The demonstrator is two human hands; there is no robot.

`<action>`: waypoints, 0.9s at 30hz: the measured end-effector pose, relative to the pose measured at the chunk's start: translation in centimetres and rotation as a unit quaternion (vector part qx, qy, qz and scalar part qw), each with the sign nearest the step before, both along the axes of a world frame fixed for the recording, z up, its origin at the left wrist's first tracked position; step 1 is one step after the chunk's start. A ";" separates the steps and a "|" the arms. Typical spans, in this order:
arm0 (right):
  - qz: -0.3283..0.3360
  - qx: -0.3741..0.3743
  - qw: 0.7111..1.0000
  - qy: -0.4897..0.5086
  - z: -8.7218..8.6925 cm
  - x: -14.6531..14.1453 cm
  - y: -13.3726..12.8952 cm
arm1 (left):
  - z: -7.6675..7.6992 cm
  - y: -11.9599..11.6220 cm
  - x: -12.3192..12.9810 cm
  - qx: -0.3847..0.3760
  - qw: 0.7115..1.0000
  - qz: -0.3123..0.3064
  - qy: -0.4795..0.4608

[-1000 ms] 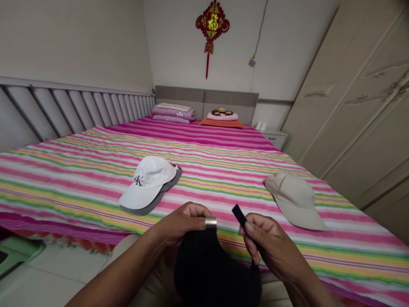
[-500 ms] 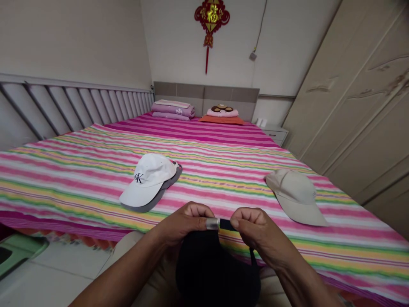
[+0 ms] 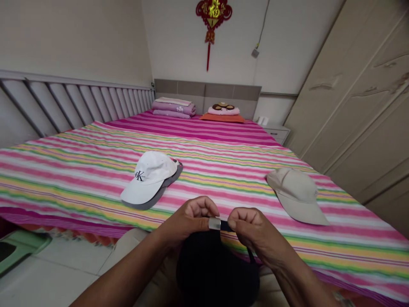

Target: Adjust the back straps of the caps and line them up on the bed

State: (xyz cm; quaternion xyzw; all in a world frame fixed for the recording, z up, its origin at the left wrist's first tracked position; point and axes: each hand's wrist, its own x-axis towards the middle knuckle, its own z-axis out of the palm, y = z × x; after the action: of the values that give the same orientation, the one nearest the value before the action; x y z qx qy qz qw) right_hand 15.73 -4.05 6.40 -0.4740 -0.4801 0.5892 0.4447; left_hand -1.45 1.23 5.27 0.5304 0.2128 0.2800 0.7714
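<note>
A black cap [image 3: 217, 273] hangs low in front of me, above my lap, with its back strap uppermost. My left hand [image 3: 191, 217] pinches the silver metal buckle [image 3: 214, 224] between thumb and fingers. Just to the right, my right hand [image 3: 252, 226] grips the dark strap [image 3: 225, 226] that runs out of the buckle. Only a short piece of strap shows between the two hands. A white cap [image 3: 153, 170] with black letters lies on the bed to the left, and a beige cap [image 3: 295, 194] lies to the right.
The striped bedspread [image 3: 223, 166] spreads out ahead. Folded purple bedding [image 3: 174, 108] and a pink item [image 3: 223, 111] on an orange one sit by the headboard [image 3: 230, 94]. A green stool [image 3: 27, 247] stands at lower left, a wardrobe [image 3: 358, 111] at right.
The view has shifted slightly. My left hand and the buckle sit a little nearer my right hand, and less strap shows between them. Both hands keep their hold.
</note>
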 end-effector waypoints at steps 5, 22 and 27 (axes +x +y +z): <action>-0.011 -0.014 0.999 0.036 -0.4 0.0 -0.1 | -0.8 -0.1 0.3 0.049 0.997 0.052 -0.004; 0.003 -0.012 0.991 0.136 -1.6 0.6 -0.5 | -1.6 -0.2 0.3 0.308 0.944 0.120 0.024; -0.001 -0.020 0.989 0.145 -1.4 0.5 -0.6 | -1.4 -0.3 0.4 0.348 0.925 0.145 0.040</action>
State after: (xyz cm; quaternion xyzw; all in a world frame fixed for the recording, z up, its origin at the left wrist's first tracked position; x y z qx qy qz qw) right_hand 16.22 -4.62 5.04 -0.3927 -0.3986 0.6607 0.5004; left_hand -1.05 0.92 3.85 0.7396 0.2072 0.4235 0.4802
